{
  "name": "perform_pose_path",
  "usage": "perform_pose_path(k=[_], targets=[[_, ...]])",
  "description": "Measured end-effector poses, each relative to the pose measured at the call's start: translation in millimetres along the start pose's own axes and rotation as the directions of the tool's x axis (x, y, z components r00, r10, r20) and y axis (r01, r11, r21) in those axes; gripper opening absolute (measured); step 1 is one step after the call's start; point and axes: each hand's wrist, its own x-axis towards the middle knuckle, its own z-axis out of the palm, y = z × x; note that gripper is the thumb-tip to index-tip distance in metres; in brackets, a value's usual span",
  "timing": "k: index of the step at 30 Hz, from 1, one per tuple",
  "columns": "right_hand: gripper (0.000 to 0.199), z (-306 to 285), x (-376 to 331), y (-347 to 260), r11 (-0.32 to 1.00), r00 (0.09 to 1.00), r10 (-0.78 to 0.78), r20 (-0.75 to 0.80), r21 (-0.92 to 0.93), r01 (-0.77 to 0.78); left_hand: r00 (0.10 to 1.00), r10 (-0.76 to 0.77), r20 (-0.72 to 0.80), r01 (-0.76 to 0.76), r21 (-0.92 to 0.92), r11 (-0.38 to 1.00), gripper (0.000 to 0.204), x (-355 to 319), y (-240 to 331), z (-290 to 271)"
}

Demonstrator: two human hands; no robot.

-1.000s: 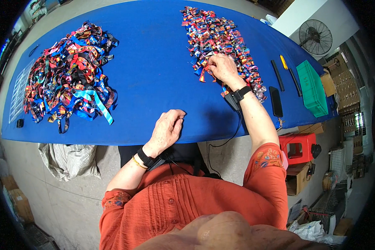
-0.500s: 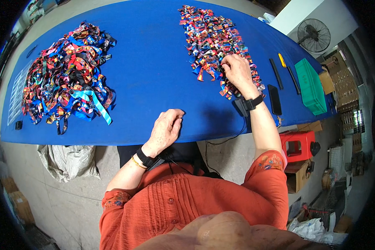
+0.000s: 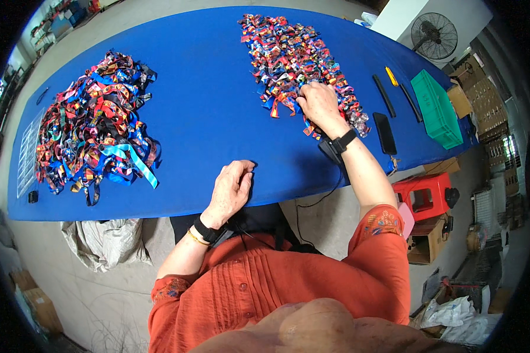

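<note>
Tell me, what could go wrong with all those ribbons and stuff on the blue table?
The right hand is digging in the pile of small ribbon pieces; a quick pull might scatter or tangle them. The black phone lies near the table's front edge, beside that forearm, so a nudge might knock it off. The long ribbons are a loose heap and could knot together. The left hand just rests at the edge.

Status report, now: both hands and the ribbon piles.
Right hand down on the small-ribbon pile, grip unclear. Left hand loosely curled at the table edge, empty. Long-ribbon heap untouched. Nothing in the way.
</note>
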Motion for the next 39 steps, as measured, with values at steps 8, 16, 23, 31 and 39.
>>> perform_pose_path(k=[8, 16, 23, 31, 39], targets=[[0.021, 11.3, 14.5, -6.3, 0.994, 0.999, -0.013, 0.033, -0.104, 0.016, 0.997, -0.075, 0.035, 0.076, -0.031, 0.997, 0.019, -1.2, 2.1, 0.0], [0.012, 13.0, 20.0, -7.5, 0.970, 0.989, -0.130, -0.070, -0.215, 0.113, 0.998, -0.057, 0.035, 0.058, -0.025, 0.998, 0.019, -0.2, 2.7, -0.9], [0.013, 7.8, 21.5, -12.6, 0.964, 0.991, -0.135, 0.010, -0.230, 0.134, 0.999, -0.047, 0.023, 0.048, -0.029, 0.998, 0.019, -1.0, 0.7, 0.9], [0.016, 3.4, 10.1, -18.0, 0.986, 0.988, -0.133, -0.073, -0.113, 0.125, 0.999, -0.046, 0.025, 0.047, -0.018, 0.999, 0.018, -0.9, 1.6, 0.2], [0.019, 9.3, 4.2, -28.3, 0.987, 0.976, -0.162, -0.148, 0.002, 0.164, 0.998, -0.051, 0.024, 0.052, -0.022, 0.998, 0.019, -0.9, 1.9, -0.4]])
